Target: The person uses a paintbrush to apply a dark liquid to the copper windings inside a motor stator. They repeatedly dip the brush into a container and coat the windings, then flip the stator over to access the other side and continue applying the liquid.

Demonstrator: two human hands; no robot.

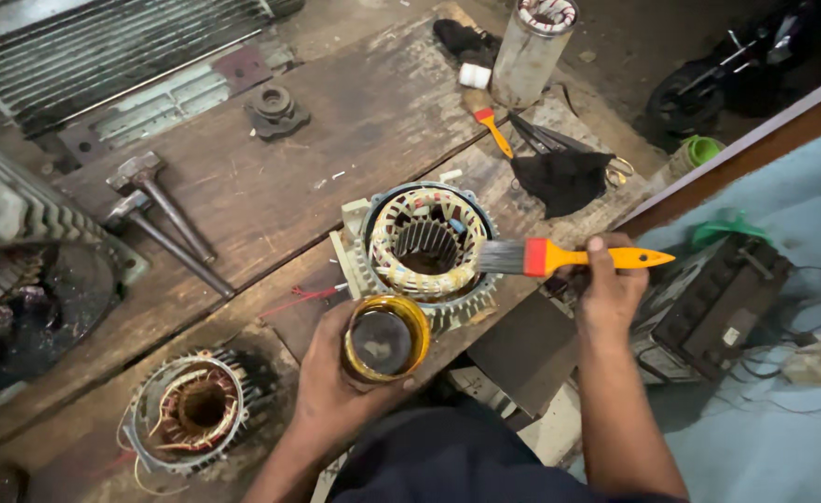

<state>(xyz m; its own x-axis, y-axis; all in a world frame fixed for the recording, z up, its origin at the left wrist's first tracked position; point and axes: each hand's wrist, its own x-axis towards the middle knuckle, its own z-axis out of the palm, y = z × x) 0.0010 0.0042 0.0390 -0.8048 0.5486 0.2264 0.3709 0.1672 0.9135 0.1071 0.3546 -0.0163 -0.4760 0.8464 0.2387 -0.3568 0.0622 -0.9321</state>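
The person's left hand (331, 377) is wrapped closed around a small round tin with an amber-stained rim (385, 338), held upright just in front of a motor stator with cream-taped copper windings in a finned metal housing (426, 244). The right hand (606, 284) is closed on the handle of a flat paintbrush with a yellow handle, red ferrule and grey bristles (569, 256), thumb on top; the bristle tips lie at the winding's right edge. The stator stands on a worn wooden surface (364, 112), near its front edge.

As a judgement, the open tin is the weak point: tipped in the palm, its dark liquid could spill over the fingers or onto the planks. A loaded brush carried across the gap could drip onto the housing fins, and stiff bristles pushed hard might snag the fine lead wires beside the stator.

The surface is rough, stained and split along the boards. A second, smaller stator with bare reddish coils (191, 410) sits at the lower left, its loose wires curling out. Two steel hammers with dull metal handles (164, 219) lie side by side farther back, and a grey cylindrical can (532, 47) stands at the far edge beside another small brush with an orange handle (488, 121).
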